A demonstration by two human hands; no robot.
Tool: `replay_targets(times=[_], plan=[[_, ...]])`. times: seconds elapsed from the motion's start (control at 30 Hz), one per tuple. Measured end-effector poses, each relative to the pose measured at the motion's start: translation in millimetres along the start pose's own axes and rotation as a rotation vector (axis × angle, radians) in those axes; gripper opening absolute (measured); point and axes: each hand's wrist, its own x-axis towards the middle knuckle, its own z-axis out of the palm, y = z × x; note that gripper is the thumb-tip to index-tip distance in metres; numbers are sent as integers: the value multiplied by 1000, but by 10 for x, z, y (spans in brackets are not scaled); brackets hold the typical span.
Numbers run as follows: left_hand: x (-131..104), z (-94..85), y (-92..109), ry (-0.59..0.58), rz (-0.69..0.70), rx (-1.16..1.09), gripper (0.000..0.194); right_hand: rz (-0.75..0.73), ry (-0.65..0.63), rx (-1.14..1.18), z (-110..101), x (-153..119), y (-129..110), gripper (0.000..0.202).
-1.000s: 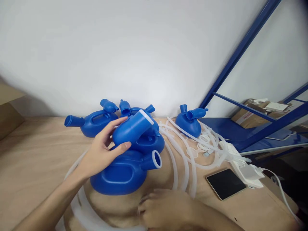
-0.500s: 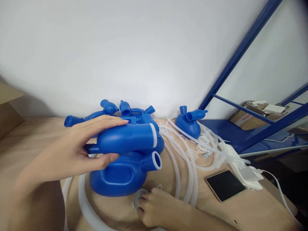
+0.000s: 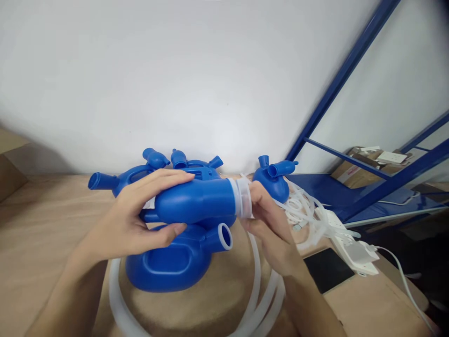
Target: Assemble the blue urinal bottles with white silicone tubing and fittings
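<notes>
My left hand (image 3: 147, 215) is wrapped round a blue plastic funnel-shaped piece (image 3: 196, 200) lying sideways, its wide mouth with a white rim facing right. Against that mouth, my right hand (image 3: 270, 224) grips a translucent white cap (image 3: 244, 199) by its edge. Whether the cap is seated or merely touching, I cannot tell. Directly below sits a blue bottle (image 3: 168, 267) with a moulded handle recess and a white-rimmed spout angled right. The bottle rests on the table, apart from my fingers as far as I see.
More blue bottles (image 3: 131, 177) with funnels stand against the wall. Another blue bottle (image 3: 271, 182) is beside coiled translucent tubing (image 3: 298, 206) at right. A phone (image 3: 328, 269) and a white power strip (image 3: 351, 248) lie near the right edge. Thick tubing (image 3: 121, 299) loops around the front bottle.
My right hand has lifted the cap from the table up to the funnel piece's rim. My left hand and the funnel piece have shifted slightly right.
</notes>
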Motion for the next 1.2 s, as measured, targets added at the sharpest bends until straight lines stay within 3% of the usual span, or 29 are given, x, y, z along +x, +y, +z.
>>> replay_targets(times=[0.07,0.17,0.27,0.43,0.57,0.67,0.87,1.0,1.13,1.2], plan=[[6,62,19,23,48,20,61,35,22,126,118,79,90,2],[5,120,39,46,83,42,61,47,97,204,181,164,180,21],[5,142,39,24,72,79,60,37,186,162,98,200,248,37],[42,166,2,79,-15,60,56,26,286,198,-142,229,283,39],[62,221,-9,98,-69,17,56,152,168,221,-164,260,267,21],[56,282,17,81,-27,-5,52,194,130,137,-65,262,283,20],[42,419,91,127,29,5,44,43,289,-117,131,125,294,32],[25,544,157,127,51,-40,43,-98,217,-211,184,45,259,40],[19,561,214,155,-108,-101,43,-307,219,-137,170,75,351,33],[17,524,234,131,-207,-161,42,-319,158,-149,135,98,446,40]])
